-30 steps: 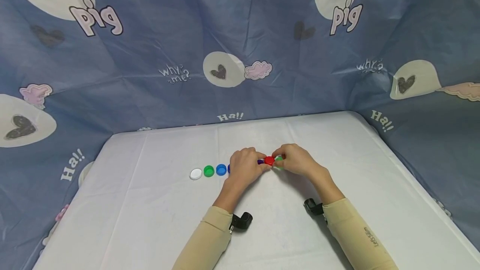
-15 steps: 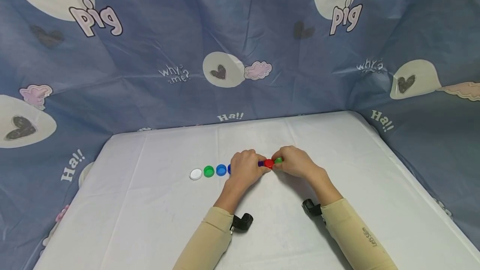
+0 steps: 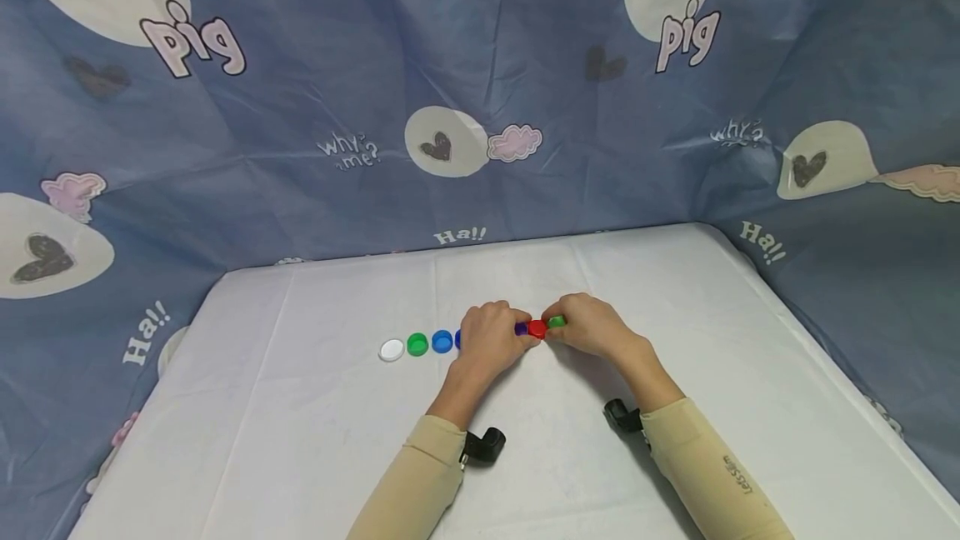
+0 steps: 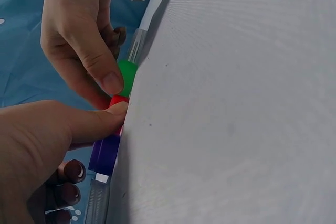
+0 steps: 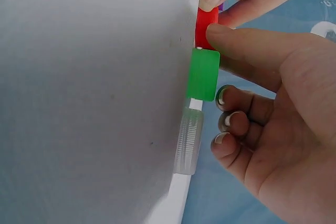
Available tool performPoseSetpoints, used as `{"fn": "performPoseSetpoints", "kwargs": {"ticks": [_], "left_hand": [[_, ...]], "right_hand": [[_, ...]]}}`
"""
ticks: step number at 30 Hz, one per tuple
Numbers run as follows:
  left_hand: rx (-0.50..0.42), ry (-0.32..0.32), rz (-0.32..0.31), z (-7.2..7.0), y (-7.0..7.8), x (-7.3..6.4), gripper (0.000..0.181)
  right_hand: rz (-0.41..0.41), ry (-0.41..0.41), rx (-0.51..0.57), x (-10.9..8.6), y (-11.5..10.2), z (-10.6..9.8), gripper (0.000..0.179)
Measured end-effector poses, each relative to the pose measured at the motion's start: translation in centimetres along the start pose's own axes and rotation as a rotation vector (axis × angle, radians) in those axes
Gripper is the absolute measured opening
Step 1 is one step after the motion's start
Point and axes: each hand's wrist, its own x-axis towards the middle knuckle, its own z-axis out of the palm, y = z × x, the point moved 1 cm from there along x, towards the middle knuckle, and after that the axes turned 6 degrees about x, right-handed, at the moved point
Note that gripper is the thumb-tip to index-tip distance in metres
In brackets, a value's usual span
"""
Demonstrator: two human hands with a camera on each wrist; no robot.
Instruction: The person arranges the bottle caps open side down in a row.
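Observation:
A red bottle cap sits in a row of caps on the white table. My left hand pinches it from the left, its thumb on the near side in the right wrist view. From the right my right hand also pinches the red cap, with its thumb low on the red side. A purple cap stands left of the red one, partly behind my left hand in the head view. Close on the right is a green cap, partly covered by my right hand in the head view.
Further left in the row lie a white cap, another green cap, a light blue cap and part of a darker blue cap. Clear ribbed caps show in the wrist views. Patterned blue cloth surrounds the table.
Both hands have brought the red cap slightly down and nearer, between the purple and green caps. My right hand has shifted slightly nearer too. The caps on the left stay put.

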Motion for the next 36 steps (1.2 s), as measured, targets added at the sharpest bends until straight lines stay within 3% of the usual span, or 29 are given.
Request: {"fn": "performPoseSetpoints", "kwargs": {"ticks": [10, 20, 28, 36], "left_hand": [[0.007, 0.000, -0.023, -0.5, -0.5, -0.3, 0.039], [0.013, -0.059, -0.058, -1.2, -1.4, -0.9, 0.051], [0.000, -0.084, -0.074, -1.5, -2.0, -1.3, 0.048], [-0.038, -0.069, -0.061, -1.2, -2.2, -1.2, 0.039]], "right_hand": [[0.000, -0.021, 0.049, 0.2, -0.3, 0.1, 0.033], [0.009, -0.046, 0.072, 0.5, -0.7, 0.3, 0.036], [-0.025, -0.047, 0.097, 1.2, -1.8, 0.7, 0.032], [-0.020, -0.070, 0.113, 1.6, -2.2, 1.2, 0.023]]}}
